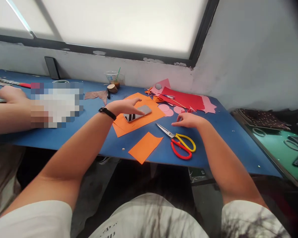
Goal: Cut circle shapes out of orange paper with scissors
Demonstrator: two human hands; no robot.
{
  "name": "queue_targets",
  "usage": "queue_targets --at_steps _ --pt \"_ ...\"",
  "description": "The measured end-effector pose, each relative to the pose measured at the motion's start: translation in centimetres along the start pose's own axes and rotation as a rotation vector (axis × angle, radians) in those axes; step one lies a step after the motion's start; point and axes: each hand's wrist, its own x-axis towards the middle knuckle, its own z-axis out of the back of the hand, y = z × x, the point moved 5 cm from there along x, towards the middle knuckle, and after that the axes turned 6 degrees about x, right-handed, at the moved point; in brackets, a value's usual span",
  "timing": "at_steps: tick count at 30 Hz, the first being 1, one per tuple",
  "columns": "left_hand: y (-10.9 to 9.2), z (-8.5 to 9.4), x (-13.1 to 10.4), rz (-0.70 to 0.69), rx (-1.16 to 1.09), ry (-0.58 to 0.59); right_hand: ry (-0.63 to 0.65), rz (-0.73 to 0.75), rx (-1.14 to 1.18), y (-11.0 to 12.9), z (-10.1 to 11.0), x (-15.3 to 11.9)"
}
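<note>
Fingers apart, my left hand (125, 106) is over the left end of a smartphone (143, 111), which lies on a large orange sheet of paper (149, 119). I cannot tell whether it touches the phone. My right hand (188, 119) hovers low above the table with its fingers spread and nothing visible in them. Just below it lie scissors (174, 136) with one yellow and one red handle, blades partly closed. A smaller orange paper piece (146, 147) rests near the table's front edge. Pink paper circles (166, 109) lie between my hands, farther back.
Red paper (185, 98) and pink scraps (209, 105) are piled at the back right of the blue table (218, 138). A plastic cup (112, 77) with a green straw stands by the wall. At left, another person's arm (10, 115) reaches across the table. A dark upright slab (52, 67) leans there.
</note>
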Motion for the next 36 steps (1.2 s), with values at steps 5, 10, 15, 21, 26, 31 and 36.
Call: queue_targets --at_steps 5,10,15,21,26,31,36 --pt "-0.2 -2.7 0.4 -0.022 -0.075 -0.088 0.077 -0.004 -0.041 0.6 -2.0 -1.2" --pt "-0.7 -2.4 -0.5 -0.119 -0.168 -0.277 0.108 0.077 -0.032 1.3 -2.5 -1.9" --pt "-3.7 -4.5 -2.4 -0.243 -0.173 0.115 0.057 0.139 -0.034 1.9 -2.2 -2.1" --pt "-6.9 -7.0 -4.4 -0.388 -0.103 0.411 -0.067 0.134 -0.092 1.6 -1.5 -2.5" --pt "-7.5 -7.3 -3.9 -0.471 -0.054 0.381 0.044 0.012 -0.117 1.5 -1.8 -3.6" --pt "-7.3 -7.7 -3.3 -0.470 -0.047 0.343 -0.013 -0.053 -0.167 2.2 -2.0 -3.6" --pt "-8.0 -7.7 -3.9 -0.475 -0.013 0.328 -0.086 -0.038 -0.185 2.0 -2.2 -2.5"
